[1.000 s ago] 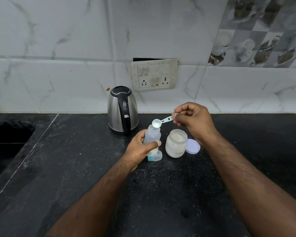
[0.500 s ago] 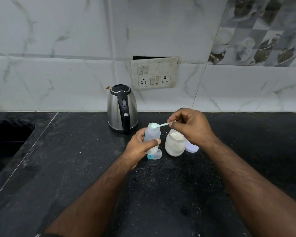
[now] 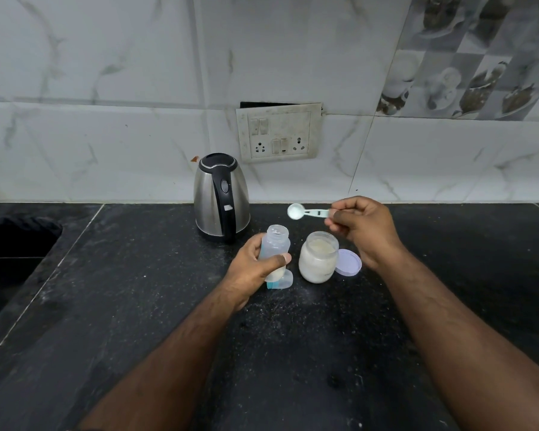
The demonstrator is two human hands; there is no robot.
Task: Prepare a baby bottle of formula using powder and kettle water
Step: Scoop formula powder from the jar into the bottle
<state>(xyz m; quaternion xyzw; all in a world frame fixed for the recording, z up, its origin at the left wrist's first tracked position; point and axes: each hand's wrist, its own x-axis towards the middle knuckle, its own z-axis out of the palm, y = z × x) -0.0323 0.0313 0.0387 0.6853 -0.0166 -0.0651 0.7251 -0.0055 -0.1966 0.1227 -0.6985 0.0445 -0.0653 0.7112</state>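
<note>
My left hand (image 3: 252, 265) grips a clear baby bottle (image 3: 275, 245) that stands open-topped on the black counter, with white powder at its bottom. My right hand (image 3: 364, 229) pinches the handle of a small pale-green scoop (image 3: 305, 211), held in the air above and to the right of the bottle's mouth. An open glass jar of white powder (image 3: 318, 256) stands right of the bottle, under the scoop hand. The steel kettle (image 3: 221, 197) with a black handle stands behind the bottle by the wall.
The jar's pale purple lid (image 3: 350, 262) lies right of the jar. A clear cap with a blue part (image 3: 281, 282) lies at the bottle's base. Powder specks dot the counter (image 3: 137, 290). A dark sink (image 3: 10, 253) opens at the left. A socket plate (image 3: 279, 133) is on the wall.
The scoop was over the bottle's mouth and tipped at it; now my right hand has lifted it up and to the right, away from the bottle. My left hand has stayed on the bottle.
</note>
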